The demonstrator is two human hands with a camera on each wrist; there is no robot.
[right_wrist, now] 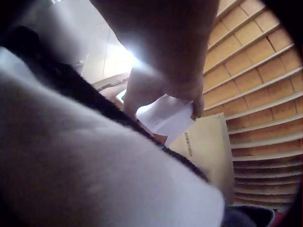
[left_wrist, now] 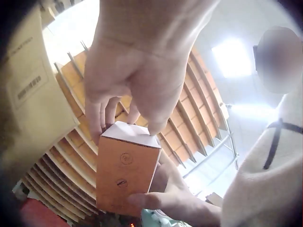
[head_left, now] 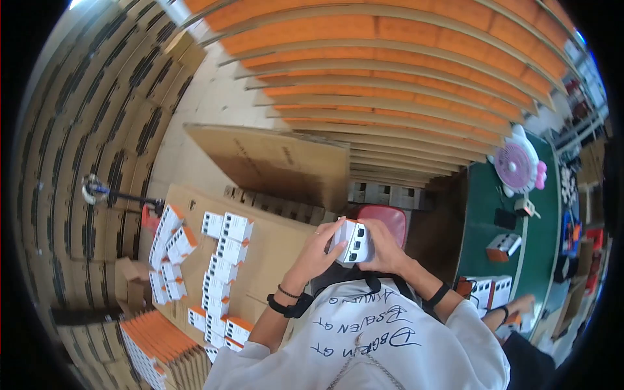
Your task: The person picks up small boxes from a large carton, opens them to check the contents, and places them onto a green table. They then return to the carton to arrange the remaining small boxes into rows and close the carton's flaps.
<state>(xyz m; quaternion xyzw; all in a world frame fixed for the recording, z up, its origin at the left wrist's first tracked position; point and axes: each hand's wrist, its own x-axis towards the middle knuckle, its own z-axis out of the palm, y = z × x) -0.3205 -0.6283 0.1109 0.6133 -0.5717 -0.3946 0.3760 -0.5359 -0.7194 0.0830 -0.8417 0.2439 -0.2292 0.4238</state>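
In front of the chest I hold a small white-and-orange carton (head_left: 353, 242) between both hands. My left hand (head_left: 316, 252) grips its left end, with the thumb on the near side. My right hand (head_left: 385, 248) holds the opposite end. In the left wrist view the carton's orange face (left_wrist: 124, 177) shows, a white panel on top; the left hand (left_wrist: 137, 90) comes down over that end, and the right thumb (left_wrist: 142, 200) lies across the lower orange face. The right wrist view shows the right hand (right_wrist: 165, 78) over a white side of the carton (right_wrist: 168, 118), partly hidden by the sleeve.
Rows of similar cartons (head_left: 221, 266) stand on a cardboard-covered surface (head_left: 273, 237) at left. A large cardboard sheet (head_left: 279, 162) leans ahead, before stacked orange-filled layers (head_left: 390, 78). A red stool (head_left: 388, 218) is beyond the hands. At right, a green table (head_left: 478, 221) bears a fan (head_left: 518, 162); another person's hand (head_left: 520, 304) is nearby.
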